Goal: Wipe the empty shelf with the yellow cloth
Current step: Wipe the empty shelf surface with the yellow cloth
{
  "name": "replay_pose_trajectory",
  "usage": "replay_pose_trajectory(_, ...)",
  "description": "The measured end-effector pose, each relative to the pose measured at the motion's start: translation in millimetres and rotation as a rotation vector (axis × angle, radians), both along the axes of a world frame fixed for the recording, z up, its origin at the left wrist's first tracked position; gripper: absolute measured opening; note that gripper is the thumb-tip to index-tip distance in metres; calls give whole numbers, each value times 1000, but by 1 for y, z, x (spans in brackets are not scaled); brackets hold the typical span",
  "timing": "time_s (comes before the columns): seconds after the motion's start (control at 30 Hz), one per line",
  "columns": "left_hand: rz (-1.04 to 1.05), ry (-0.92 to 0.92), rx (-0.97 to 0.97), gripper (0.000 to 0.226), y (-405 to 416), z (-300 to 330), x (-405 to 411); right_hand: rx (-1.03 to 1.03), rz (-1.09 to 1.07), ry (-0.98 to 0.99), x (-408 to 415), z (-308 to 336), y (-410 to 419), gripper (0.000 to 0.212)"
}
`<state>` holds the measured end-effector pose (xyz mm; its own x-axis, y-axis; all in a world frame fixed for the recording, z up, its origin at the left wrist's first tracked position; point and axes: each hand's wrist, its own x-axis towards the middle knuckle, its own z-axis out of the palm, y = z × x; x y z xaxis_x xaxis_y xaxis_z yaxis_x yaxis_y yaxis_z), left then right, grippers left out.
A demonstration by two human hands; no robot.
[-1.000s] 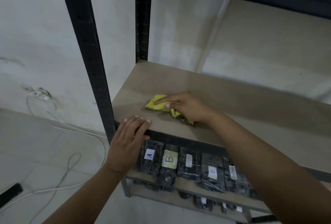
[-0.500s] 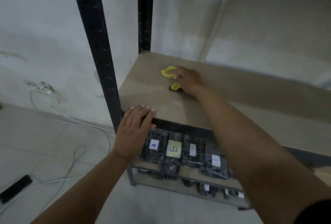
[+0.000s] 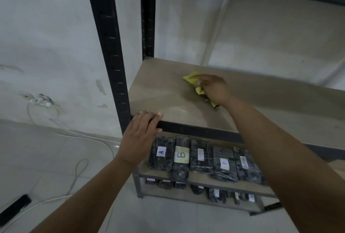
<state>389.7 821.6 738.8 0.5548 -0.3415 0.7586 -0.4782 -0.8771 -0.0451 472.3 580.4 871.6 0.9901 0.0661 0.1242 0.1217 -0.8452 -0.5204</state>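
The empty shelf (image 3: 160, 91) is a bare beige board in a black metal rack. A yellow cloth (image 3: 192, 78) lies on it toward the back, left of the middle. My right hand (image 3: 214, 89) presses down on the cloth and covers most of it; a dark-edged corner sticks out near the wrist. My left hand (image 3: 140, 135) rests on the shelf's black front rail at the left corner, fingers curled over the edge.
A black front upright (image 3: 106, 46) and rear upright (image 3: 148, 14) frame the shelf's left end. Below, a lower shelf holds several dark wrapped packs (image 3: 201, 158) with labels. White cables (image 3: 74, 176) and a black object (image 3: 13, 208) lie on the tiled floor at left.
My right hand has pushed the cloth from near the front edge toward the back of the shelf, then slightly rightward. My left hand stays on the front rail.
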Motion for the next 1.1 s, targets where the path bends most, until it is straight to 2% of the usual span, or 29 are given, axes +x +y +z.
replay_pose_trajectory(0.07, 3, -21, -21, 40, -1, 0, 2, -164, -75, 54, 6, -13, -8, 36)
replay_pose_trajectory(0.17, -3, -61, -29, 41, -1, 0, 6, -240, -67, 33, -3, -29, 1, 38)
replay_pose_trajectory(0.3, -17, -95, -25, 41, 1, -3, 9, -181, 22, 23, -37, -28, 22, 35)
replay_pose_trajectory(0.43, -18, -42, -49, 40, -1, 4, 5, -114, 90, -56, -82, -28, 46, 32)
replay_pose_trajectory(0.57, -80, 165, -126, 36, 2, 23, -12, 125, 25, -51, -88, -13, 48, 29)
replay_pose_trajectory(0.67, -142, 380, -409, 43, -4, 45, -28, 195, 16, -23, -74, -4, 46, 35)
replay_pose_trajectory(0.77, -128, 422, -685, 43, -29, 77, -38, 362, 32, 94, -66, -2, 44, 43)
replay_pose_trajectory(0.87, -173, 438, -673, 36, -66, 113, -37, 567, -89, 10, -67, -2, 22, 37)
replay_pose_trajectory(0.93, -145, 467, -549, 36, -95, 128, -29, 438, -162, -68, -70, -6, -2, 34)
replay_pose_trajectory(1.03, -21, 497, -332, 37, -138, 135, -10, 32, -190, -137, -75, -19, -38, 31)
replay_pose_trajectory(1.1, 103, 605, -177, 41, -158, 129, 3, -165, -151, -115, -77, -29, -54, 32)
